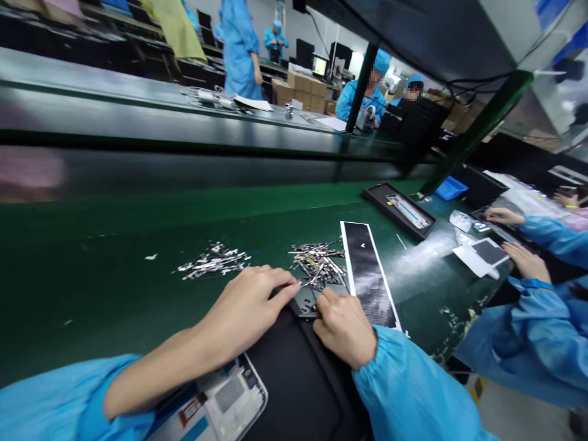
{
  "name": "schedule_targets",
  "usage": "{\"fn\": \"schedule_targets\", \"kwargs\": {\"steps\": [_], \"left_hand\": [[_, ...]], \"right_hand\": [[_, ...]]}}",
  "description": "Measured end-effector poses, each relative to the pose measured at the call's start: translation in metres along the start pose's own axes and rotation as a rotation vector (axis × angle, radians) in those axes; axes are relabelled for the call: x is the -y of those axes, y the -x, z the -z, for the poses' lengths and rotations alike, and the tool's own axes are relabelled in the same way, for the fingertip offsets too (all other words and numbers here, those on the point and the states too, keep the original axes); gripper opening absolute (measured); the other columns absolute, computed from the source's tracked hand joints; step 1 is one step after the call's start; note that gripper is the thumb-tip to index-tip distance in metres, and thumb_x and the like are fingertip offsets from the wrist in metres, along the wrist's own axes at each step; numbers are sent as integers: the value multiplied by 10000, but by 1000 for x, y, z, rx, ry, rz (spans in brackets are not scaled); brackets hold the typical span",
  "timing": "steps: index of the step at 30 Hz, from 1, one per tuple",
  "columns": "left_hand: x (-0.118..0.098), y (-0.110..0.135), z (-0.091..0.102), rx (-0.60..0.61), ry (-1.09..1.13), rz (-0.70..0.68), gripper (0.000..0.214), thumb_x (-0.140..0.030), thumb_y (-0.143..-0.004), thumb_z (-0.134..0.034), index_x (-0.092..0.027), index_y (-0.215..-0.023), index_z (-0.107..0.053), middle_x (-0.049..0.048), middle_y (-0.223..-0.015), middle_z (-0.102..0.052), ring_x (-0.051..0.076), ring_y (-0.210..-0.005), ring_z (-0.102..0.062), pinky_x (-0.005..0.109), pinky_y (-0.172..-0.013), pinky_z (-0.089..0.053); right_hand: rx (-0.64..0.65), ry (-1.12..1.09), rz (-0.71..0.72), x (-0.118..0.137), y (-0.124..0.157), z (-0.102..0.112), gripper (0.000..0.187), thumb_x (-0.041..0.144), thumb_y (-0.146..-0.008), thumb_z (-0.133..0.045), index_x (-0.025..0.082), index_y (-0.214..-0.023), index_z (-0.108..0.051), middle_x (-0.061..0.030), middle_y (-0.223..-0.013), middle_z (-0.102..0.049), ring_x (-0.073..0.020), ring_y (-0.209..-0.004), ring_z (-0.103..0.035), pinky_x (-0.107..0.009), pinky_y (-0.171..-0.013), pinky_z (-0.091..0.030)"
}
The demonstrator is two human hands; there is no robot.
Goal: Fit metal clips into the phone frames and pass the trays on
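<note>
My left hand lies on the top edge of a black tray, fingers stretched toward a small dark part at the tray's corner. My right hand is curled beside it, fingertips pinching at that same part. Just beyond the fingers lies a pile of small silver metal pieces. A second pile of metal pieces sits further left on the green belt. What the right fingertips hold is too small to name.
A long black strip lies right of the piles. A black tray with a tool and a blue bin stand behind. A co-worker's hands work at right. A white-framed device lies under my left forearm.
</note>
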State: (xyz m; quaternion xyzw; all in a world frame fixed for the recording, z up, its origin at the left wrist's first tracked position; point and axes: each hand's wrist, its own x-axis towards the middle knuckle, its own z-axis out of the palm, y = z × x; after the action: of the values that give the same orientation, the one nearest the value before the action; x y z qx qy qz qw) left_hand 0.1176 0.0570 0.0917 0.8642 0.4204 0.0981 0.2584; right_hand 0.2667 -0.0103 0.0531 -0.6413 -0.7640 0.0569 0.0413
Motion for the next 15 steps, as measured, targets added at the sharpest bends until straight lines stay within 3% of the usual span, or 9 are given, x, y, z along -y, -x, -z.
{"fn": "schedule_targets", "kwargs": {"steps": [3,9,15], "left_hand": [[5,1,-3,-4,87,37,363,-388,-823,-326,-206,-815,-640,31,-856,-651,226,-844,-559,350,-773,-386],[8,4,-8,-55,194,88,374,-457,-774,-357,-218,-805,-643,40,-890,-642,266,-908,-527,388,-816,-351],[-11,4,-12,38,484,11,310,-436,-756,-433,-203,-758,-638,3,-783,-652,201,-765,-570,269,-689,-398]], "right_hand": [[5,-67,-46,-4,-3,-1,17,158,-724,-519,145,-714,-523,12,-712,-528,-96,-551,-420,-245,-543,-316],[-108,-326,-137,-8,-1,11,166,76,-632,-512,172,-579,-387,52,-607,-403,-76,-560,-379,-214,-531,-284],[-252,-598,-165,1,10,25,148,107,-644,-447,187,-562,-353,61,-545,-370,-67,-517,-376,-191,-480,-273]]}}
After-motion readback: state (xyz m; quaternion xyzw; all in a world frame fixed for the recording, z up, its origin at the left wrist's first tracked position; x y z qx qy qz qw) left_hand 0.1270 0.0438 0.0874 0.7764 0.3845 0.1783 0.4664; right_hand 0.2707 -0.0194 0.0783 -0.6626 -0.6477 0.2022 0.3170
